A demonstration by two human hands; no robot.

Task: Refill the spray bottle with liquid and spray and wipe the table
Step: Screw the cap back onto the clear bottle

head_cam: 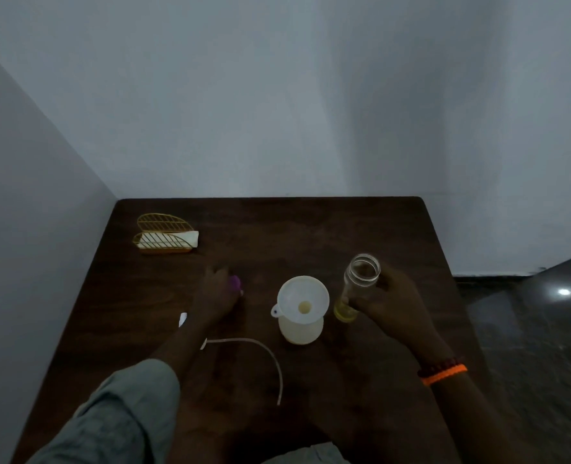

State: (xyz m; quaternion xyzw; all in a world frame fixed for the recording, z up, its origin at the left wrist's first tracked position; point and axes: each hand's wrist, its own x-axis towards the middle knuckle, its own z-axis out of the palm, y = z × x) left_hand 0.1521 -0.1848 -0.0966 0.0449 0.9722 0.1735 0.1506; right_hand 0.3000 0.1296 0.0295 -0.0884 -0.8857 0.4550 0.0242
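Note:
A white spray bottle body [302, 331] stands mid-table with a white funnel [303, 301] seated in its neck. My right hand [389, 298] grips a clear open jar [357, 286] just right of the funnel; a little yellow liquid sits in its bottom. My left hand [215, 293] rests on the dark wooden table [310, 229], over a small purple cap [235, 283]; whether the fingers grip it is unclear. The sprayer's white dip tube [264, 349] curves across the table in front of the bottle, its head hidden under my left forearm.
A gold wire napkin holder [163, 237] with white napkins stands at the far left corner. A small white scrap [183, 319] lies by my left wrist. Walls close the left and far sides; dark floor [528, 329] lies beyond the right edge.

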